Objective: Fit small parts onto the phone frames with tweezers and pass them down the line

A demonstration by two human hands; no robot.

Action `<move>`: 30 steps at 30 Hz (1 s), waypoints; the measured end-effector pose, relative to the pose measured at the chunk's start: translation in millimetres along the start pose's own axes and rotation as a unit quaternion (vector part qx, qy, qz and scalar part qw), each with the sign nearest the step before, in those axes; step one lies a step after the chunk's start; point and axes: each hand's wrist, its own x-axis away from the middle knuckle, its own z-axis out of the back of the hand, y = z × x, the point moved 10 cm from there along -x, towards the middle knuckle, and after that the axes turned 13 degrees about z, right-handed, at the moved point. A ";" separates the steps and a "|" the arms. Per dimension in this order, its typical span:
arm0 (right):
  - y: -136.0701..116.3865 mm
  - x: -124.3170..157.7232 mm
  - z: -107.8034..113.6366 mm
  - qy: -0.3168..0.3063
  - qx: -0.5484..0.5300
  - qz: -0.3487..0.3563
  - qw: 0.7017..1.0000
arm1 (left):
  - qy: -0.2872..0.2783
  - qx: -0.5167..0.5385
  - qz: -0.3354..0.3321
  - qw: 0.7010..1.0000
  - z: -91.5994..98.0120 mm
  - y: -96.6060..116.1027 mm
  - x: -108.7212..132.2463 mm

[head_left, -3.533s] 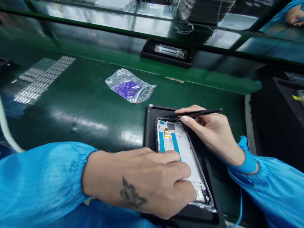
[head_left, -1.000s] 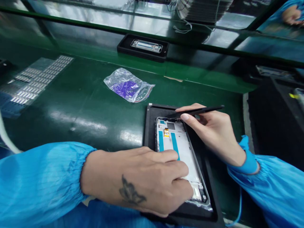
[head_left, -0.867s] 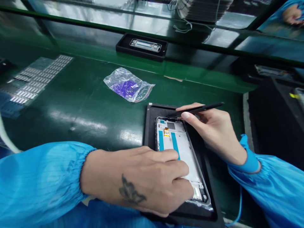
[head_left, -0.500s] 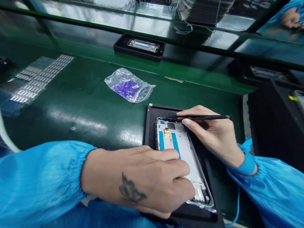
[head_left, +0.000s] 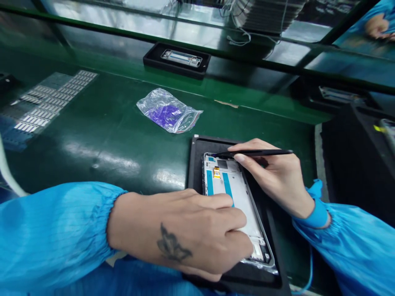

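Note:
A phone frame [head_left: 236,197], white inside with blue strips and a small yellow part, lies in a black tray [head_left: 196,164] on the green bench. My left hand [head_left: 185,234] rests on the frame's near half, fingers curled and pressing down on it. My right hand [head_left: 271,172] pinches black tweezers [head_left: 256,153], whose tips sit at the frame's far top edge. Both arms wear blue sleeves.
A clear bag of purple parts [head_left: 168,111] lies beyond the tray. A sheet of small metal pieces [head_left: 46,98] sits far left. A second black tray with a frame [head_left: 175,61] rides the belt behind. A dark bin [head_left: 358,156] stands at right. Another person's hand [head_left: 378,26] shows top right.
The tray on the far belt has moved left. My right hand tipped the tweezers flatter, tips staying at the frame's top edge. My left hand has stayed put.

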 end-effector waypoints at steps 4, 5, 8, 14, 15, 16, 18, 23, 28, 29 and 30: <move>10.7 1.5 0.9 0.015 -0.036 -0.034 0.999 | -0.008 -0.022 0.007 1.000 -13.8 0.8 2.4; 16.2 3.2 1.0 0.023 -0.055 -0.051 0.997 | -0.004 -0.029 0.010 1.000 -18.2 0.9 2.8; 37.7 11.9 1.3 0.070 -0.148 -0.125 0.979 | -0.001 -0.057 -0.007 0.998 -30.6 1.4 2.7; 32.8 8.5 3.6 0.071 -0.103 -0.106 0.986 | 0.077 -0.149 0.098 0.981 -1.5 -63.0 -13.6; 27.9 6.0 3.1 0.060 -0.081 -0.089 0.991 | 0.097 -0.163 0.147 0.971 7.8 -83.0 -15.4; 24.0 4.1 2.3 0.053 -0.071 -0.075 0.993 | 0.109 -0.163 0.183 0.963 14.5 -100.3 -16.4; 19.3 2.1 0.8 0.048 -0.066 -0.057 0.995 | 0.121 -0.127 0.205 0.963 19.6 -121.9 -18.2; 14.0 1.7 -4.2 0.027 -0.033 -0.024 0.999 | 0.162 -0.085 0.193 0.964 21.1 -130.6 -18.5; 13.3 1.3 -6.2 0.016 -0.026 -0.031 0.999 | 0.202 -0.202 0.257 0.923 56.7 -172.3 -13.8; 13.3 0.9 -6.5 0.013 -0.028 -0.032 0.999 | 0.204 -0.226 0.301 0.904 70.1 -196.2 -11.2; 13.6 0.5 -6.5 0.011 -0.029 -0.032 0.999 | 0.203 -0.242 0.352 0.881 84.6 -224.1 -7.4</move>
